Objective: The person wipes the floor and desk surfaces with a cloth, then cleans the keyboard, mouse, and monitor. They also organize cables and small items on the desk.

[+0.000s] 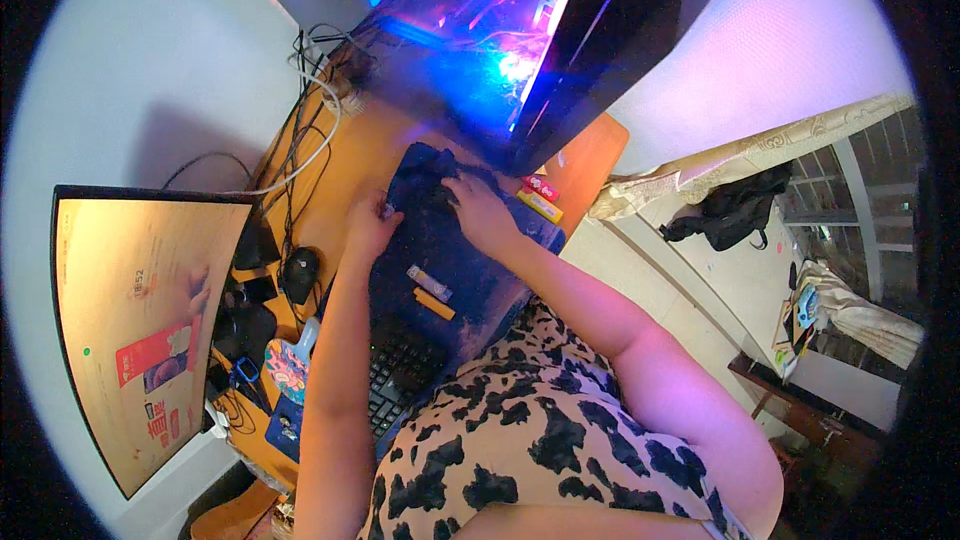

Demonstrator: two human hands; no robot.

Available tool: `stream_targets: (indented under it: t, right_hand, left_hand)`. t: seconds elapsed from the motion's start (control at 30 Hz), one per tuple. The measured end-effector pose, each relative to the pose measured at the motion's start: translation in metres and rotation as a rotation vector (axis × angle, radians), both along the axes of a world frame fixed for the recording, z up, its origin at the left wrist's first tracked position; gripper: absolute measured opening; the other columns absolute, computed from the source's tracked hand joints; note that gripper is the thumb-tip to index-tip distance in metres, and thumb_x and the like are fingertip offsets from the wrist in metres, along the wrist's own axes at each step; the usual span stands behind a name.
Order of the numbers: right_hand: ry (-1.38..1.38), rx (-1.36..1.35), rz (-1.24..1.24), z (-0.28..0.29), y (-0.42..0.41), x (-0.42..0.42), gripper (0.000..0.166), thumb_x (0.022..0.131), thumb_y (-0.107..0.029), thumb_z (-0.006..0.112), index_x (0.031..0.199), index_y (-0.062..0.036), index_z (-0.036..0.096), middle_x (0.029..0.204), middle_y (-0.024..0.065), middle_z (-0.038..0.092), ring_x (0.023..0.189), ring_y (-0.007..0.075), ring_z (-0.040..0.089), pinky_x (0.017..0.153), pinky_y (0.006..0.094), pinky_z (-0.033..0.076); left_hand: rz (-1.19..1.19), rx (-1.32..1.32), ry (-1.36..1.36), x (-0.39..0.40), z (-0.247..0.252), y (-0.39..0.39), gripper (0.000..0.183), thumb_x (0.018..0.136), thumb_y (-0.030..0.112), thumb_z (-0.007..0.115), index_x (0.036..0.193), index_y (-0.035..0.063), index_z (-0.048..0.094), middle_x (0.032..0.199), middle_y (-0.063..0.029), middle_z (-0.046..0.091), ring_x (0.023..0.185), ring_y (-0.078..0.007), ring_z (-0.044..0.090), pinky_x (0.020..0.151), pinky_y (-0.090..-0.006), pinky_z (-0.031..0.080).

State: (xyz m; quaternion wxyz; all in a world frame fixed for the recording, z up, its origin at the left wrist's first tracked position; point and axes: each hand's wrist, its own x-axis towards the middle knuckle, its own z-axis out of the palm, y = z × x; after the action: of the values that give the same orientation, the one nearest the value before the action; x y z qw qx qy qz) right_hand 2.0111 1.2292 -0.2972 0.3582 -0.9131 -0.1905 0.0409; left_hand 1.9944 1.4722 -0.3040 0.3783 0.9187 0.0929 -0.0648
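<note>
A dark blue desk mat lies on the wooden desk before me, with a bunched dark thing at its far end. My left hand is at the mat's left edge, thumb pointing inward; a small pale bit shows by the thumb, too blurred to name. My right hand reaches over the mat from the right, fingertips at the dark bunch; whether they grip it is unclear. Between my forearms lie a grey-white slim packet and an orange slim packet, with a black keyboard nearer me.
A lit computer tower stands at the far end, with red and yellow packets beside it. Leftward are a curved monitor, loose cables, a black mouse and a patterned paddle-shaped item. A curtain hangs right.
</note>
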Motion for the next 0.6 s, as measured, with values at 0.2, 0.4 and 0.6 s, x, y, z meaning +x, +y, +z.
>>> stream_targets:
  t: [0.2, 0.4, 0.6]
  right_hand:
    - [0.116, 0.239, -0.028, 0.065, -0.078, -0.042, 0.038, 0.094, -0.003, 0.058, 0.131, -0.0088, 0.060, 0.130, 0.0188, 0.064, 0.124, 0.0357, 0.059, 0.108, 0.0402, 0.045]
    - [0.216, 0.560, -0.297, 0.074, -0.162, -0.058, 0.031, 0.101, -0.004, 0.051, 0.131, -0.0013, 0.059, 0.120, 0.0110, 0.068, 0.115, 0.0183, 0.062, 0.103, 0.0329, 0.046]
    - [0.245, 0.573, -0.331, 0.068, -0.186, -0.072, 0.031, 0.100, -0.005, 0.053, 0.130, -0.0009, 0.060, 0.125, 0.0109, 0.066, 0.116, 0.0196, 0.062, 0.104, 0.0334, 0.046]
  left_hand:
    - [-0.113, -0.083, -0.143, -0.035, 0.016, 0.004, 0.026, 0.080, -0.001, 0.074, 0.103, 0.0038, 0.063, 0.094, -0.0147, 0.065, 0.091, -0.0327, 0.062, 0.080, -0.0402, 0.050]
    - [-0.172, -0.188, -0.186, -0.060, 0.045, -0.002, 0.031, 0.079, -0.009, 0.068, 0.107, 0.0028, 0.063, 0.100, -0.0158, 0.063, 0.099, -0.0348, 0.059, 0.087, -0.0413, 0.049]
    - [-0.324, -0.134, -0.223, -0.093, 0.072, 0.001, 0.031, 0.074, -0.011, 0.067, 0.101, 0.0047, 0.069, 0.106, -0.0130, 0.067, 0.104, -0.0359, 0.058, 0.091, -0.0404, 0.047]
